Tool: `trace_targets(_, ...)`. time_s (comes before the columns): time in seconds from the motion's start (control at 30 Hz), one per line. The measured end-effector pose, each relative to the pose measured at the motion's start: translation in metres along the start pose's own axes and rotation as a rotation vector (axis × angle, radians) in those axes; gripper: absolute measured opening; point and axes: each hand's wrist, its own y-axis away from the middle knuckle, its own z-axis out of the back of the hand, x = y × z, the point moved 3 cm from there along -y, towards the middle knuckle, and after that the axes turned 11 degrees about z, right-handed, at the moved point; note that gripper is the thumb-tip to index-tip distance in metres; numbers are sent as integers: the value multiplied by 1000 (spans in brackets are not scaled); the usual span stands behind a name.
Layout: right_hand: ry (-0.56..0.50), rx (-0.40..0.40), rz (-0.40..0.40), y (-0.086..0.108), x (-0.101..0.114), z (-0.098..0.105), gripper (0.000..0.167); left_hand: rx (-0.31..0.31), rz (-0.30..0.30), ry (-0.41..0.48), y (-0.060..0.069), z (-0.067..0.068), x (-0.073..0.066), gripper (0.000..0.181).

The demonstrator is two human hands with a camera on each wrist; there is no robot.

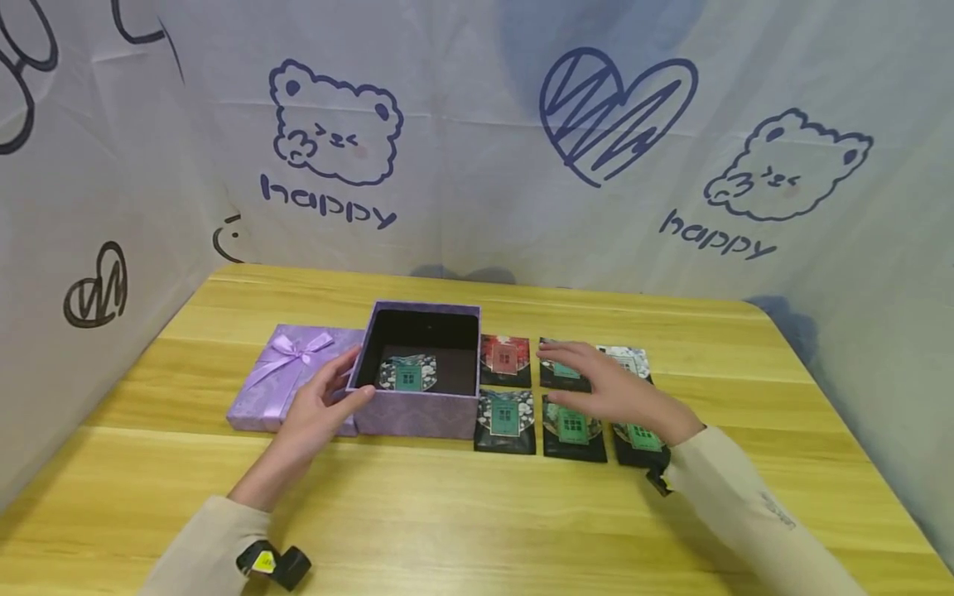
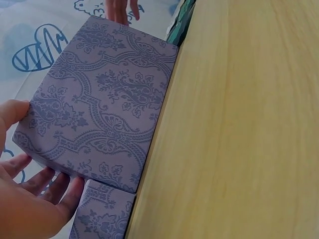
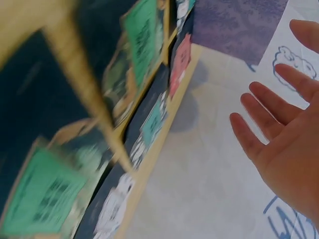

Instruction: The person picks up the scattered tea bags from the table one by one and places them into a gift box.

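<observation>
A purple patterned gift box (image 1: 417,412) stands uncovered on the table, with its dark interior showing. One flat packet (image 1: 408,374) with a teal label lies inside. My left hand (image 1: 322,406) holds the box at its left side, thumb at the near rim and fingers along the side wall (image 2: 37,191). Over the packets right of the box hovers my right hand (image 1: 614,389), fingers extended and nothing in them. Below and around it lie a teal-labelled packet (image 1: 564,374), a green-labelled packet (image 1: 572,434) and another green-labelled packet (image 1: 643,443), partly covered.
The purple lid (image 1: 286,372) with a ribbon bow lies left of the box. A red-labelled packet (image 1: 504,360) and a teal-labelled packet (image 1: 505,422) lie close by the box's right side. A white patterned packet (image 1: 629,358) is farther right. Printed cloth (image 1: 477,149) hangs behind the wooden table (image 1: 462,513).
</observation>
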Motion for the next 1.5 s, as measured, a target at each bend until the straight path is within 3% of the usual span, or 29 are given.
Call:
trace_targets(0.6, -12, 2, -151, 69, -39, 0, 68, 17, -7, -9, 1, 0, -2, 64)
trace_targets(0.97, -143, 80, -237, 105, -60, 1, 87, 13, -9, -5, 1, 0, -2, 64)
trace_targets(1.27, -170, 57, -302, 121, -65, 2, 90, 13, -7, 0, 1, -1, -2, 64)
trace_targets(1.5, -189, 60, -275, 126, -67, 1, 93, 17, -7, -6, 2, -1, -2, 64)
